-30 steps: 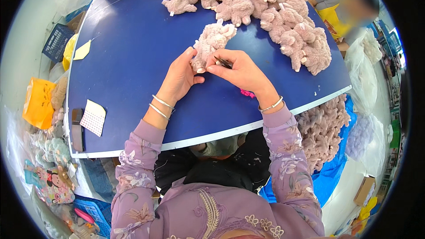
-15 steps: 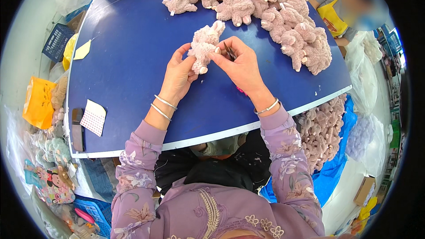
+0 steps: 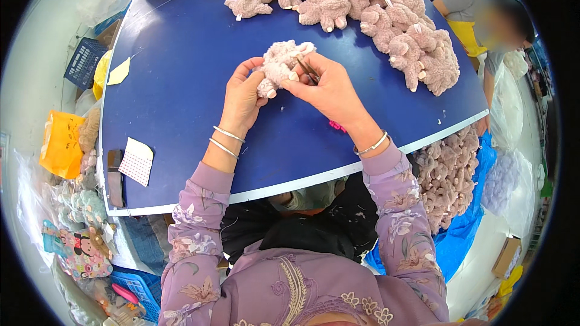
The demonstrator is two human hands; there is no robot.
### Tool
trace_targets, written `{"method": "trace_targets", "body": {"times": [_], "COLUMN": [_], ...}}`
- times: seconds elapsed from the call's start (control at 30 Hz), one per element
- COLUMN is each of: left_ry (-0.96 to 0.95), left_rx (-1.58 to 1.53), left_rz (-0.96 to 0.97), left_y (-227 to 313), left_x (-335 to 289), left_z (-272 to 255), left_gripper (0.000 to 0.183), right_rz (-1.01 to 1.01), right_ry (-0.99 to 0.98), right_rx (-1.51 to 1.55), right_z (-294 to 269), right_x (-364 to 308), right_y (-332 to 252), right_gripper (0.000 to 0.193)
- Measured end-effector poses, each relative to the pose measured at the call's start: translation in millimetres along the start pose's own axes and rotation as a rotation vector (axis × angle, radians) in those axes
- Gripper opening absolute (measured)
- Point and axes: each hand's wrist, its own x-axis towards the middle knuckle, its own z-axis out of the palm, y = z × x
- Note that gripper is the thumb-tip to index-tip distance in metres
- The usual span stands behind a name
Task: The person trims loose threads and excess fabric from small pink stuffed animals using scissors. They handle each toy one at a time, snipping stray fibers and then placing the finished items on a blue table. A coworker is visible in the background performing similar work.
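Surface: blue table point(image 3: 181, 96) is filling the middle of the view, its white-edged near rim curving toward the person.
Toy: pale pink fuzzy plush toy point(image 3: 279, 66) is sitting at about 12 o'clock from the person's chest, lifted just off the tabletop between both hands; its pile is looking curly and nubbly, with small cream-tipped stubby limbs poking out at the bottom and the upper right.
Left hand: left hand point(image 3: 243, 98) is cupping the toy from its 8 o'clock side, fingers curled loosely round the body, thumb pressing the lower limb; two thin bangles are resting at the wrist.
Right hand: right hand point(image 3: 329, 89) is closing in from the toy's 3 o'clock side, fingertips pinching a small dark slender tool point(image 3: 308, 70) against the plush; what kind of tool I cannot tell.
Heap: pile of matching plush toys point(image 3: 374, 12) is lying from 12 to 2 o'clock along the far edge, well apart from the hands.
Card: small dotted white card point(image 3: 136, 161) is lying at 9 o'clock near the table's left rim.
Neighbour: another person point(image 3: 477, 12) is working at 2 o'clock beyond the table.
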Motion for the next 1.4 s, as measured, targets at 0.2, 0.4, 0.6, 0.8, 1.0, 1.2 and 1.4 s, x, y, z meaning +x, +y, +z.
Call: {"method": "trace_targets", "body": {"times": [0.2,0.4,0.6,0.8,1.0,1.2,1.4], "left_ry": [0.055,0.122,0.130,-0.021,-0.127,-0.141,-0.139], "left_rx": [-0.093,0.181,0.225,0.640,0.515,0.635,0.661], "left_rz": [0.050,0.276,0.445,0.623,0.591,0.562,0.515], "left_y": [-3.4,-22.4,-8.3,-25.0,-35.6,-37.0,-40.5], "left_x": [-1.9,-3.4,-4.9,-20.6,-28.7,-31.5,-32.7], "left_z": [0.0,8.8,10.6,14.2,31.0,31.0,26.6], "left_gripper": [0.015,0.015,0.016,0.017,0.021,0.013,0.013], "right_rz": [-0.193,-0.334,0.005,0.068,-0.152,-0.633,-0.301], "right_ry": [0.030,0.015,0.013,-0.108,0.260,0.832,1.321], "right_rx": [-0.173,-0.451,0.012,0.326,0.379,0.065,0.490], "right_z": [4.3,19.0,-10.6,-25.5,-74.8,-199.1,-318.8], "right_x": [-4.8,-8.7,12.2,5.4,-7.3,-109.9,-321.7], "right_y": [3.7,16.3,11.7,27.9,-5.5,-24.9,82.0], "right_gripper": [0.019,0.016,0.024,0.039,0.035,0.026,0.039]}}
